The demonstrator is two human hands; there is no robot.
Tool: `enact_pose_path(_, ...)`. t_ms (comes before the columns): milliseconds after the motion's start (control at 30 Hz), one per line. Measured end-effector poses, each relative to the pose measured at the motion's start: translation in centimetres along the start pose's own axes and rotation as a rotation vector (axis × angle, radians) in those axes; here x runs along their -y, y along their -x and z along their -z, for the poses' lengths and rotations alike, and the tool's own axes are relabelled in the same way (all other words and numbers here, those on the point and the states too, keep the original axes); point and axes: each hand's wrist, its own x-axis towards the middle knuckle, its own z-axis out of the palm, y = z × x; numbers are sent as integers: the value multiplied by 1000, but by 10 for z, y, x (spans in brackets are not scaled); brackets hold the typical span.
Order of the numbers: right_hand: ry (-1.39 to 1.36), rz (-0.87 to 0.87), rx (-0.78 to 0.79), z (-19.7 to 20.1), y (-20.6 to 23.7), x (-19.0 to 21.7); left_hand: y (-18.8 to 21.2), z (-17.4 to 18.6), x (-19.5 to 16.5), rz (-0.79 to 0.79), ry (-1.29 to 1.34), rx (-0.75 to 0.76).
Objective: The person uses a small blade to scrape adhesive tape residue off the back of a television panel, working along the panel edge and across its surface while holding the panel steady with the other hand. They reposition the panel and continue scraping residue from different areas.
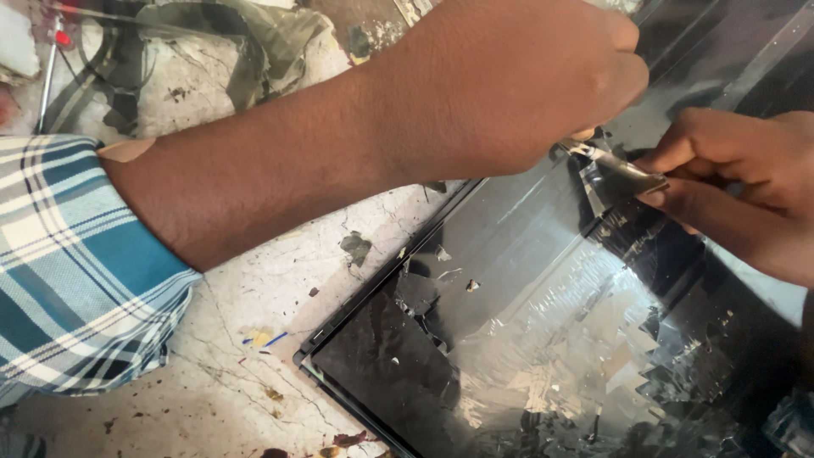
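Here the left hand [517, 80] reaches across from the left, its forearm crossing most of the view and its plaid sleeve [76, 263] bunched at the lower left. Its fingers are curled shut into a fist at the upper edge of a dark glass panel [509, 229], seemingly around something small, though what sits inside the grip is hidden by the knuckles. The right hand [738, 187] comes in from the right edge, its fingers pinched closed on a shiny strip of film [623, 174] that lifts away from the panel just beside the left fist. The two hands are nearly touching, with the strip between them. The panel lies flat and slantwise on a pale, stained marble worktop [220, 373], its near corner pointing toward the lower left. Its surface is cracked and patchy: dark flakes [415, 297] curl up near the corner, and silvery torn scraps [593, 339] cover the lower right part. Small chips and bits of debris lie on the worktop beside the panel's edge. At the top left, crumpled greyish-green material [254, 42] lies well apart from the hands.
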Motion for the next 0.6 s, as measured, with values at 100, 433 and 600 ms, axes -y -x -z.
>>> enact_pose_path(100,11,-7,23,1,-1,-7,2,1,0,-47,20,-87)
enact_pose_path(433,-85,201,-70,-5,0,-6,5,-1,0,-43,-48,-63)
enact_pose_path(600,19,-36,42,0,2,15,4,1,-2,-35,-106,-59)
